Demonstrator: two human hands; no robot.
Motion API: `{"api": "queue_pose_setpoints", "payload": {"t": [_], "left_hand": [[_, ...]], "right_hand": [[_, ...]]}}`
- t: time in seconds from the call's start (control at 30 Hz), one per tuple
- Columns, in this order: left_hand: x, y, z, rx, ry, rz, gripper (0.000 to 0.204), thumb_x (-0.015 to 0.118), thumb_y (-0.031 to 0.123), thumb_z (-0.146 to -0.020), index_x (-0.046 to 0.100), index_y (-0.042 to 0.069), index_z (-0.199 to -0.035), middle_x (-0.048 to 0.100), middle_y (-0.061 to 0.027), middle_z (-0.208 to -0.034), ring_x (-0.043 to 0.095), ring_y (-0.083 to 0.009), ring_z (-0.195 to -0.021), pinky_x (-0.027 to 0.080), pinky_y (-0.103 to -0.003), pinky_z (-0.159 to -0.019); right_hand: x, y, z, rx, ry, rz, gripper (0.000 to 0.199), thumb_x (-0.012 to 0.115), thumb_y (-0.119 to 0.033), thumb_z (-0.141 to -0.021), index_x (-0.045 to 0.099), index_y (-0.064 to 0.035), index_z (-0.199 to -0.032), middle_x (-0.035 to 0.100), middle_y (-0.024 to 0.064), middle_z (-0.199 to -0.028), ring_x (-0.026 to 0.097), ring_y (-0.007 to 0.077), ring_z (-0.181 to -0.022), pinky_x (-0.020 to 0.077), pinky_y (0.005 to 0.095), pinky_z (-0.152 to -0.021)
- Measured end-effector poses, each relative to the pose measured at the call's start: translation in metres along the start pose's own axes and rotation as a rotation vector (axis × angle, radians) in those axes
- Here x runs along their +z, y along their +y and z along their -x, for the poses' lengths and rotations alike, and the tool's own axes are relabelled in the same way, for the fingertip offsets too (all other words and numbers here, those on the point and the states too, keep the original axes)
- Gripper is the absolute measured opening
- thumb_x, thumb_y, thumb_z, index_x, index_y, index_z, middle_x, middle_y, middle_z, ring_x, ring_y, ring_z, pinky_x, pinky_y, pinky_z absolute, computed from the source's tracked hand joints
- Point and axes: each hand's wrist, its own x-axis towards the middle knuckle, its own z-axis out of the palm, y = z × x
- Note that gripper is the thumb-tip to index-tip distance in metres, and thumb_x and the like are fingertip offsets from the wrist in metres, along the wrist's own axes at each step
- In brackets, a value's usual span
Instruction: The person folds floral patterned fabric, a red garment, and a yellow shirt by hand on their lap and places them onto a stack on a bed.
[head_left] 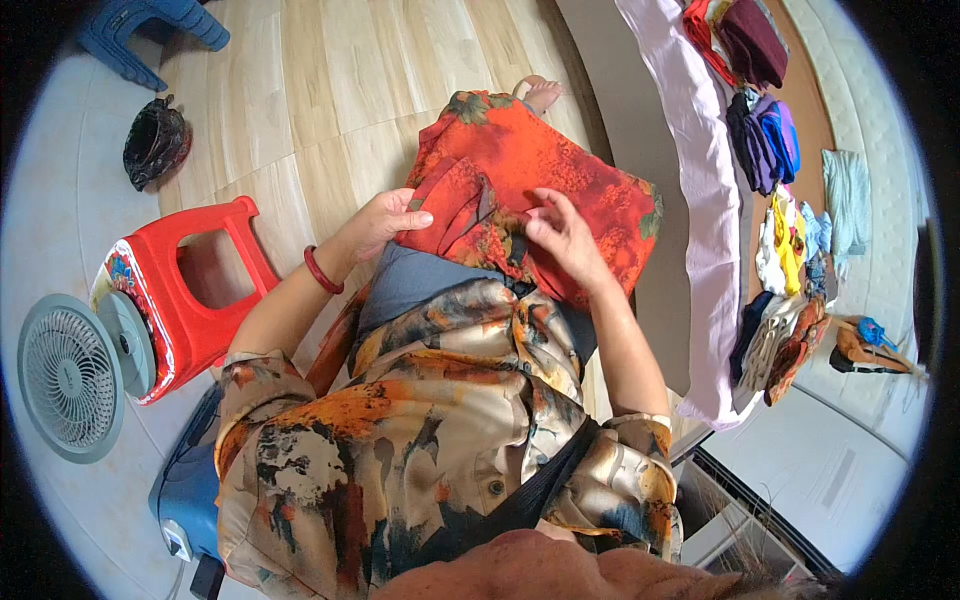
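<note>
A red-orange patterned garment [560, 160] with dark green leaf shapes lies spread over my lap, on top of grey-blue cloth [420, 283]. My left hand [385, 224], with a red bangle at its wrist, pinches the garment's near left edge between thumb and fingers. Over the right part of the garment, my right hand [566, 238] rests with fingers apart and partly bent, thumb and index finger close to a gathered fold. Between my hands the cloth is bunched into a twisted, folded part. Which kind of garment it is I cannot tell.
To the left stand a red plastic stool [165, 290], a grey-green fan [72, 375], a blue case [190, 465] and a dark bundled bag [155, 143]. A blue stool [150, 40] is farther off. Along the right, folded clothes [778, 140] line a bed with a pink sheet [705, 200].
</note>
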Motion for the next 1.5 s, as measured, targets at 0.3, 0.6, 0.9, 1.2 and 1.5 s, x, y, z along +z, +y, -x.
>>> {"api": "queue_pose_setpoints", "payload": {"t": [0.3,0.6,0.9,1.2,1.5], "left_hand": [[0.017,-0.008,-0.006,0.04,0.241,-0.071,0.032,0.051,0.014,-0.092,0.051,-0.004,-0.118,0.062,-0.0102,-0.111,0.06,-0.0149,-0.098,0.046,-0.031,-0.089],[0.003,-0.021,-0.003,0.065,0.263,0.014,0.031,0.047,0.017,-0.095,0.052,-0.005,-0.117,0.061,-0.0106,-0.114,0.059,-0.0145,-0.1,0.044,-0.029,-0.091],[0.006,-0.013,-0.002,-0.02,0.226,-0.065,0.031,0.049,0.021,-0.094,0.057,-0.003,-0.112,0.063,-0.0086,-0.109,0.06,-0.0133,-0.095,0.045,-0.027,-0.089],[-0.006,-0.022,-0.002,-0.01,0.296,-0.047,0.029,0.048,0.017,-0.095,0.057,-0.006,-0.111,0.063,-0.0095,-0.107,0.06,-0.0131,-0.093,0.047,-0.027,-0.085],[-0.005,-0.017,0.005,0.068,0.229,-0.057,0.031,0.046,0.02,-0.096,0.058,-0.004,-0.11,0.063,-0.0082,-0.108,0.06,-0.0125,-0.094,0.046,-0.027,-0.086]], "right_hand": [[0.066,-0.022,0.02,-0.443,0.076,0.702,0.04,0.074,-0.015,-0.068,0.058,-0.0082,-0.104,0.046,0.0164,-0.123,0.046,0.0344,-0.114,0.0416,0.0415,-0.094],[-0.004,-0.01,-0.005,0.026,0.443,-0.589,0.013,0.056,-0.003,-0.086,0.057,-0.0043,-0.099,0.06,0.003,-0.091,0.057,0.011,-0.077,0.0476,0.0246,-0.066],[0.026,0.007,0.016,0.117,0.187,0.01,0.062,0.068,-0.024,-0.082,0.037,-0.0034,-0.132,0.056,0.0058,-0.097,0.053,0.0139,-0.092,0.0451,0.028,-0.078],[0.03,0.018,0.0,0.159,0.311,-0.294,0.033,0.062,-0.006,-0.085,0.05,-0.0025,-0.115,0.049,-0.0027,-0.07,0.045,0.0056,-0.054,0.0389,0.0215,-0.047],[0.027,0.009,0.018,0.163,0.238,-0.528,0.03,0.061,-0.01,-0.086,0.051,-0.0033,-0.112,0.053,-0.0006,-0.07,0.049,0.0074,-0.051,0.0417,0.0234,-0.047]]}}
